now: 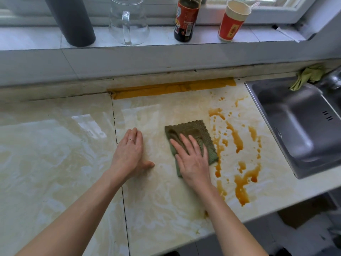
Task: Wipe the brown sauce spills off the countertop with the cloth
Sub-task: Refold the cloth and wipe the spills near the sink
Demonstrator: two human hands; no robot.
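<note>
A folded green cloth (195,132) lies flat on the cream marble countertop (55,154). My right hand (191,159) presses down on it with straight, spread fingers. Brown sauce spills (238,141) streak and dot the counter just right of the cloth, from near the back wall to the front edge. The cloth's right edge touches the nearest streak. My left hand (129,154) rests flat on the bare counter left of the cloth, a ring on one finger.
A steel sink (302,126) sits at the right with a light green rag (308,76) at its back corner. On the window sill stand a dark cylinder (72,21), a glass jug (129,21), a sauce bottle (187,19) and a paper cup (232,21). Yellow tape (171,88) runs along the back wall.
</note>
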